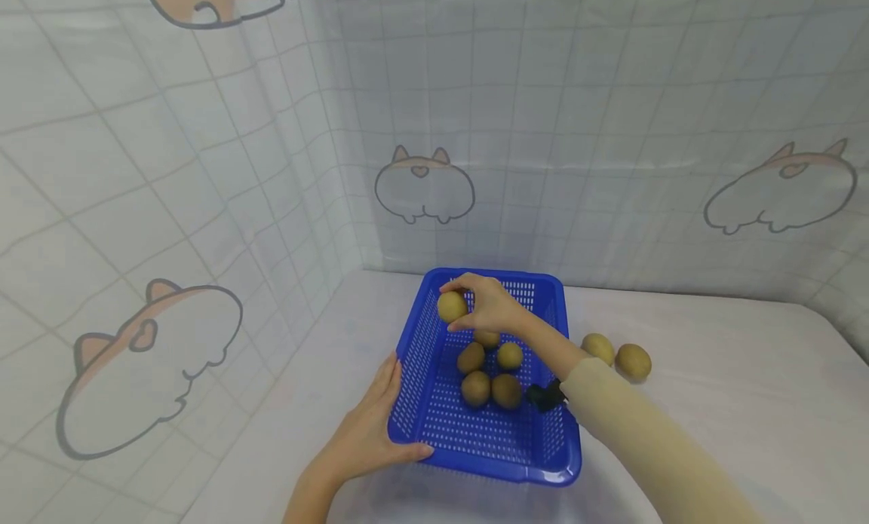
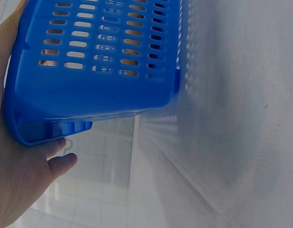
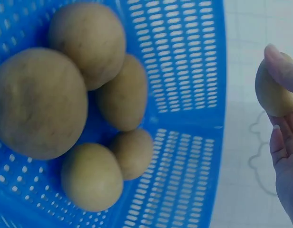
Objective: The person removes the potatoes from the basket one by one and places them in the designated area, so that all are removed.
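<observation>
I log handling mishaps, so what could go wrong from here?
The right hand pinches a round, yellow-brown, potato-like piece above the blue perforated plastic basket; it might slip and knock the similar brown pieces lying inside.
The pale beige fabric sleeve appears close to two loose, rounded yellow-brown pieces on the white tabletop, so it could nudge them rolling.
The left hand touches the basket's near-left corner; if it pushes, the basket might slide.

One brown round item [image 1: 486,341] is partly covered by the right hand [image 1: 490,304]; the blue basket [image 1: 475,464] is partly hidden by the forearm [image 1: 548,344]; in both wrist views it is cut off by the edges.
</observation>
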`<action>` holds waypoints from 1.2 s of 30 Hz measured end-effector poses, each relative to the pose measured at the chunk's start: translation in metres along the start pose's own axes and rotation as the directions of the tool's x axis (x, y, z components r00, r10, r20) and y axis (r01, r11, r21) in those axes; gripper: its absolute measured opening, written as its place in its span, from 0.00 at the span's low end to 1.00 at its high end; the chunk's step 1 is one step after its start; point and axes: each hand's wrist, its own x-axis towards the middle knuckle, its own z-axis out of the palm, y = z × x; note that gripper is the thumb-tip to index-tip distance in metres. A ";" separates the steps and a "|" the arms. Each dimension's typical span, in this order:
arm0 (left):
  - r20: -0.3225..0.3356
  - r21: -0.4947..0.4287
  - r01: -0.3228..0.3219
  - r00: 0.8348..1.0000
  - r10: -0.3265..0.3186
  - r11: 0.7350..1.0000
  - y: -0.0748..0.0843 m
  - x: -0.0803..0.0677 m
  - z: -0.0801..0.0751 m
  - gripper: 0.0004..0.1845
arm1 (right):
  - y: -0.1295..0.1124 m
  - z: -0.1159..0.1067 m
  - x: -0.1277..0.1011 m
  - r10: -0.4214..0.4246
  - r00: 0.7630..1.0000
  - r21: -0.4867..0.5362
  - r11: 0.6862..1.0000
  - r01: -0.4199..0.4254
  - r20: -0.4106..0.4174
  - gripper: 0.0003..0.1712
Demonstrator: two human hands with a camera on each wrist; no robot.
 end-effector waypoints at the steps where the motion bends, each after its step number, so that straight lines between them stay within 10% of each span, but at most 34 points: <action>1: 0.002 0.000 0.002 1.000 -0.002 1.000 0.000 0.000 0.000 0.68 | -0.002 -0.001 0.000 -0.015 1.000 0.001 1.000 0.015 -0.012 0.35; 14: 0.014 0.005 0.020 1.000 -0.020 1.000 0.002 0.001 0.001 0.69 | -0.021 -0.012 -0.009 -0.174 0.967 -0.054 0.985 0.167 -0.184 0.35; 36: 0.001 0.012 0.007 1.000 -0.007 1.000 0.000 0.001 0.001 0.70 | -0.028 -0.051 -0.034 -0.291 0.935 -0.101 0.956 0.276 -0.204 0.37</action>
